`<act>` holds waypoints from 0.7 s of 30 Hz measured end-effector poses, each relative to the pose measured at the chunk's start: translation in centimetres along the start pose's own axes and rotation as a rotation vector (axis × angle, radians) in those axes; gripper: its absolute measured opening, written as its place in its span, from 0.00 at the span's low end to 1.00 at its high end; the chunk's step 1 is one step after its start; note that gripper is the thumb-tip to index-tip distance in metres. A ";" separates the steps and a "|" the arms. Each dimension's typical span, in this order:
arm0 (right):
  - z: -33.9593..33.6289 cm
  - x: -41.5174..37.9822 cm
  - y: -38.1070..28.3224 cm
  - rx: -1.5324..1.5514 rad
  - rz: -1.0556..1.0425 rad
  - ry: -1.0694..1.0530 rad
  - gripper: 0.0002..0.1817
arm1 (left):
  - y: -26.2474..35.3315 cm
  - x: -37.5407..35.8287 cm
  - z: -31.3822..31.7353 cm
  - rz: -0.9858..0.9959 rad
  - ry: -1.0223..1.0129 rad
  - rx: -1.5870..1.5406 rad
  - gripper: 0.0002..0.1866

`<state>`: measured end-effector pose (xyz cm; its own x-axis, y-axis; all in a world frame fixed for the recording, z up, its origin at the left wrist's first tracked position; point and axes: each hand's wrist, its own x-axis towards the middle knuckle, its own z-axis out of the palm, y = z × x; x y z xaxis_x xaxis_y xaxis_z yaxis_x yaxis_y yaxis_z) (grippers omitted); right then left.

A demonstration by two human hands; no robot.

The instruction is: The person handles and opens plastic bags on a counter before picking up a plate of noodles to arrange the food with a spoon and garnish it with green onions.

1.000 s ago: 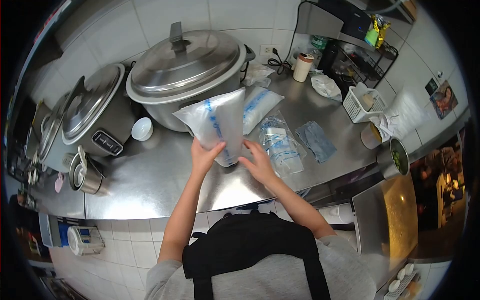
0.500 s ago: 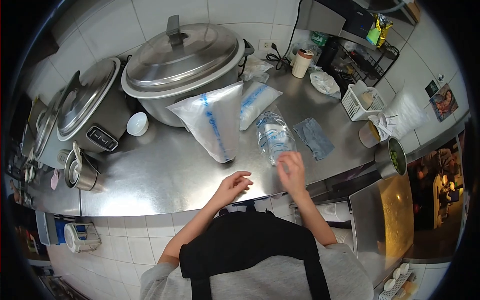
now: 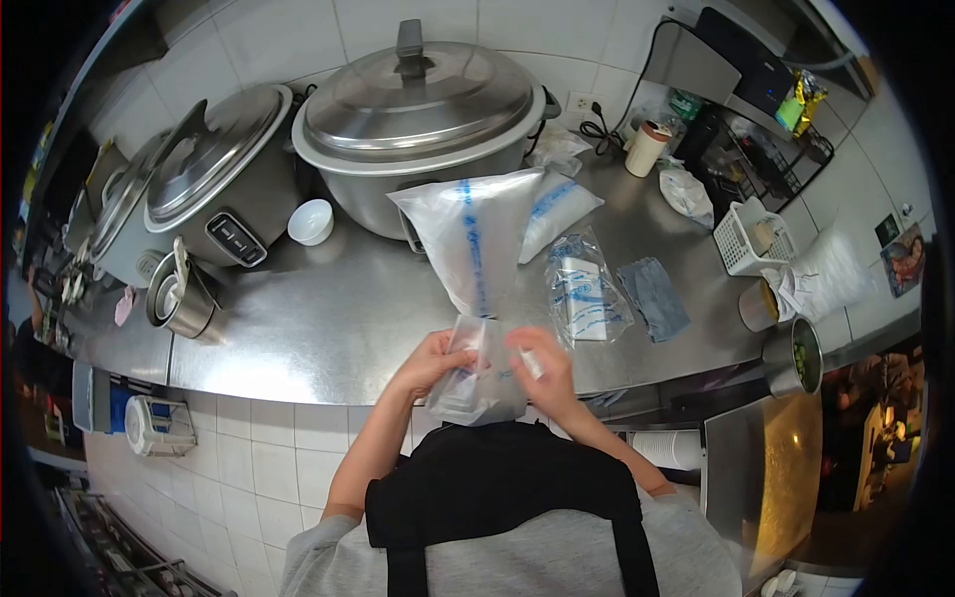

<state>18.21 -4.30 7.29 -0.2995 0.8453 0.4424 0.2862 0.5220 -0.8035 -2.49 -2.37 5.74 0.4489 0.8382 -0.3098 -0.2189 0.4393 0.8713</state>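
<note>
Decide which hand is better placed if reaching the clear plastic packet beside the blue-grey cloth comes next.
Probably the right hand: it is nearer the packet, while the left hand, farther away, grips a translucent plastic bag.

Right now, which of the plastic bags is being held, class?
The clear bag in the left hand, nearest the black apron; the two bulging blue-striped bags and the flat blue-printed bag rest on the counter.
</note>
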 end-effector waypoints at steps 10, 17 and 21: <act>5.9 2.0 2.6 1.290 0.949 -0.586 0.16 | 5.0 -8.2 -5.8 0.279 0.247 -0.042 0.18; 6.1 4.7 0.4 0.822 0.746 -0.365 0.06 | 1.2 -8.0 -9.1 0.489 1.029 0.848 0.24; 6.7 5.7 -0.3 0.643 0.583 -0.438 0.09 | 4.3 -8.0 -1.3 0.555 0.691 0.752 0.23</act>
<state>10.28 -0.47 7.39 -0.6179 0.7660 -0.1772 -0.0158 -0.2374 -0.9713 -8.17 -6.73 11.49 -0.1663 0.9549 0.2458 0.4367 -0.1522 0.8867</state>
